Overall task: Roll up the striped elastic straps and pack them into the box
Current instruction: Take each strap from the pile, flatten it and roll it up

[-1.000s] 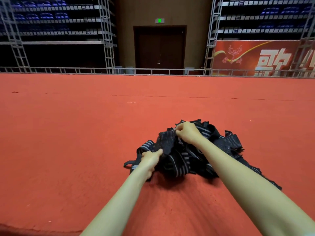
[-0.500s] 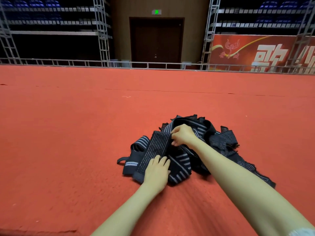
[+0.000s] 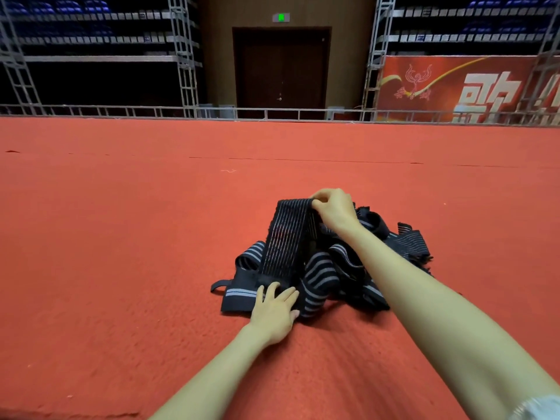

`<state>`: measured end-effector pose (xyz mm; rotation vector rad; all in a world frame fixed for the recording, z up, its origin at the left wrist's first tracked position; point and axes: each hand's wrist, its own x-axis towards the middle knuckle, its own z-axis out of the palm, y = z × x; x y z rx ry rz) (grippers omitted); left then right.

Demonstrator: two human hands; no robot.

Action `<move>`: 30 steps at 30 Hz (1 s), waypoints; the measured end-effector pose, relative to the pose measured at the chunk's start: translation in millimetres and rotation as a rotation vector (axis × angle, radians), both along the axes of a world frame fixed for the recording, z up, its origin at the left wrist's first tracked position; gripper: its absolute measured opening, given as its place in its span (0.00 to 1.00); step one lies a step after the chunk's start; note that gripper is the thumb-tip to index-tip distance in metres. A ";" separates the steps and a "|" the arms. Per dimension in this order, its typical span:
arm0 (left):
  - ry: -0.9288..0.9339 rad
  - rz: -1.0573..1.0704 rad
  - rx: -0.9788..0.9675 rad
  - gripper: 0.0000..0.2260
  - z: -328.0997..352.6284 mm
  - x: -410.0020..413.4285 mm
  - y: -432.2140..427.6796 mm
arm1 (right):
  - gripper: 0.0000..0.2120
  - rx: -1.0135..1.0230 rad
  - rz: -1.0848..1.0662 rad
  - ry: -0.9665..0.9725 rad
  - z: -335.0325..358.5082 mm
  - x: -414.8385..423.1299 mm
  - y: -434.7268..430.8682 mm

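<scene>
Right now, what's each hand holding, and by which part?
The right hand pinches the far end of a black elastic strap with thin pale stripes. The left hand holds nothing; its straight fingers press the strap's near end down.

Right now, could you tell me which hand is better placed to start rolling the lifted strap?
Probably the right hand: it pinches the raised end of the strap, free to curl it over. The left hand lies flat, pinning the lower end on the pile.
</scene>
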<state>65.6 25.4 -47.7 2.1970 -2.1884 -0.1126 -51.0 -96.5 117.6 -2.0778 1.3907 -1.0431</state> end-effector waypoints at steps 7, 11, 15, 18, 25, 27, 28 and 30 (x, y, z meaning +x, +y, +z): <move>0.489 0.066 -0.947 0.23 74.6 -3.3 -7.9 | 0.08 0.069 0.286 0.270 -7.4 -14.9 17.8; 0.353 -0.025 -0.566 0.12 111.8 9.8 -20.6 | 0.06 0.040 0.410 0.222 -17.7 -29.9 30.1; 0.606 0.020 -0.429 0.06 100.7 23.2 -21.9 | 0.17 0.153 0.267 0.262 -47.4 -54.5 26.4; 0.843 0.118 -0.487 0.05 90.8 23.4 -17.1 | 0.16 0.188 0.176 0.294 -78.2 -63.3 34.0; 1.066 0.281 -0.651 0.05 99.3 17.2 -15.4 | 0.13 0.094 -0.004 0.127 -105.2 -47.0 51.6; 1.167 0.371 -0.744 0.06 103.5 21.5 -15.6 | 0.14 0.085 -0.043 0.190 -110.0 -48.2 49.0; 1.236 0.424 -0.815 0.07 106.8 28.5 -15.4 | 0.15 0.069 -0.067 0.259 -115.0 -52.8 46.0; 1.296 0.464 -0.887 0.08 115.4 47.6 -12.0 | 0.15 0.087 -0.109 0.330 -124.5 -66.1 43.1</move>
